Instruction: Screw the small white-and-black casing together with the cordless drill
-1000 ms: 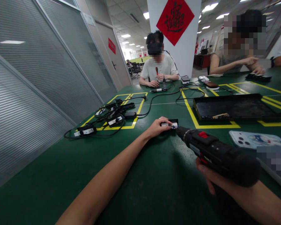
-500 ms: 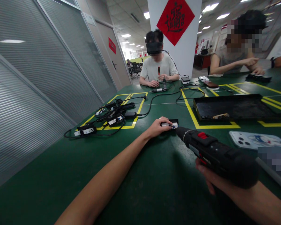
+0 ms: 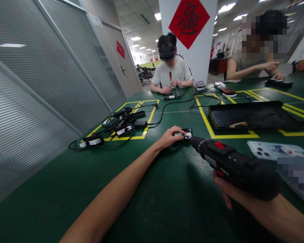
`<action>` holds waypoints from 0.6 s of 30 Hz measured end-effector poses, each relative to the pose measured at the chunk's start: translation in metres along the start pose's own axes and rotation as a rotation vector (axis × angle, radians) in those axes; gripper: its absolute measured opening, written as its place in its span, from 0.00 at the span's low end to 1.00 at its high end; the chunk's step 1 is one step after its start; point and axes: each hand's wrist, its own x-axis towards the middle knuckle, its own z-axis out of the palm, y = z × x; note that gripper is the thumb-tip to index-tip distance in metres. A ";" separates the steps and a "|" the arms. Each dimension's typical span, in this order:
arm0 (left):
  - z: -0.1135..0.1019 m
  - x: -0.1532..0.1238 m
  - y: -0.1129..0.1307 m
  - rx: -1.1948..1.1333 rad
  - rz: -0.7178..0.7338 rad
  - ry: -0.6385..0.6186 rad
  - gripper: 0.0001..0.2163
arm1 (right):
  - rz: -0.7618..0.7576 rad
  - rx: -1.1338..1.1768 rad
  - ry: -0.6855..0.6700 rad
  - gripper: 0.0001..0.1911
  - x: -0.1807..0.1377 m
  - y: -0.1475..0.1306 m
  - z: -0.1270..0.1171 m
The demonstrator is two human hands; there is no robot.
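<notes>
In the head view, my right hand (image 3: 226, 187) is wrapped round the handle of a black cordless drill (image 3: 234, 163) with red switches. The drill's chuck points forward and left, its tip beside a small black-and-white electronic part (image 3: 188, 131) on the table. My left hand (image 3: 170, 137) grips that part from its left side, fingers bent over the white face. A thin blue piece shows between my fingers and the chuck. Whether the drill's bit touches the part, I cannot tell.
Black adapters and cables (image 3: 126, 123) lie in a heap at left. A black tray (image 3: 250, 113) holds a small board. A phone (image 3: 276, 150) lies beside the drill. Across the green table (image 3: 142, 182) sit two people with headsets, one near an upright red-handled screwdriver (image 3: 170, 76).
Hardly anything differs: the whole view has shifted very slightly. Both hands, the drill and the small part keep their places relative to one another.
</notes>
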 end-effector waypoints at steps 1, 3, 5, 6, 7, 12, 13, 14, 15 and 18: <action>0.000 0.000 0.001 0.004 -0.007 0.001 0.10 | 0.003 -0.016 0.008 0.08 0.001 0.004 0.001; 0.000 0.000 0.002 0.002 -0.017 0.002 0.11 | 0.009 -0.038 0.017 0.09 0.003 0.009 0.004; -0.001 0.000 0.002 -0.005 -0.016 0.000 0.11 | 0.007 -0.046 0.016 0.08 0.004 0.011 0.005; -0.001 0.000 0.001 -0.008 -0.014 0.000 0.11 | 0.002 -0.046 0.013 0.08 0.004 0.011 0.005; -0.001 0.000 0.001 -0.011 -0.012 0.000 0.11 | -0.006 -0.043 0.009 0.08 0.004 0.010 0.004; 0.000 0.000 0.000 -0.017 -0.005 0.002 0.10 | -0.048 -0.018 -0.012 0.08 0.000 0.003 0.001; 0.000 0.000 0.001 -0.016 -0.004 0.001 0.10 | -0.052 -0.014 -0.011 0.08 0.000 0.002 0.000; 0.000 0.000 0.001 -0.014 -0.004 0.000 0.10 | -0.053 -0.010 -0.010 0.08 0.000 0.001 0.000; 0.000 0.000 0.001 -0.012 -0.004 -0.002 0.10 | -0.051 -0.008 -0.009 0.08 0.000 0.000 0.000; -0.001 0.000 0.001 -0.007 -0.003 -0.002 0.10 | -0.043 -0.010 -0.007 0.08 -0.001 -0.001 -0.001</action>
